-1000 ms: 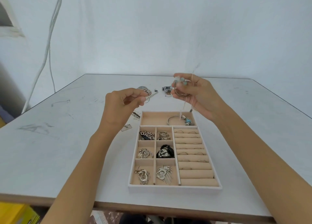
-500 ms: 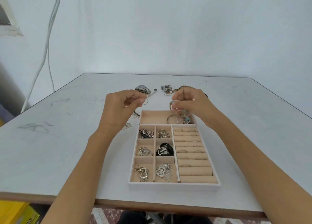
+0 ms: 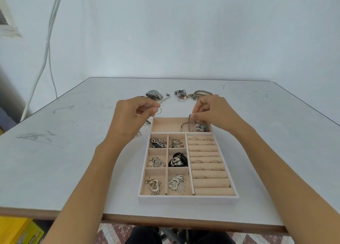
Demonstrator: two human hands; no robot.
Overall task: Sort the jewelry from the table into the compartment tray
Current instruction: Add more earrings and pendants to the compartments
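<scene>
A person's two bare hands work over a pale compartment tray (image 3: 187, 200) that sits on a white desk (image 3: 73, 151). The left hand (image 3: 131, 115), held just beyond the tray's far left corner, pinches a thin ring (image 3: 158, 111) between thumb and forefinger. The right hand (image 3: 214, 111) reaches down into the tray's long far compartment, its curled fingertips pinching a thin bangle (image 3: 189, 122) that stands on edge beside a small heap of bracelets (image 3: 198, 128) at that compartment's right end. On the tray's left side, six small square compartments hold chains, stacked rings and heart-shaped pieces, among them a black heart piece (image 3: 177, 160). The tray's right side is a column of padded rolls (image 3: 209, 184) with rings tucked between them. Beyond the tray's far edge lie a wristwatch (image 3: 153, 94) and a tangle of chains (image 3: 195, 94) — both loose on the desk.
</scene>
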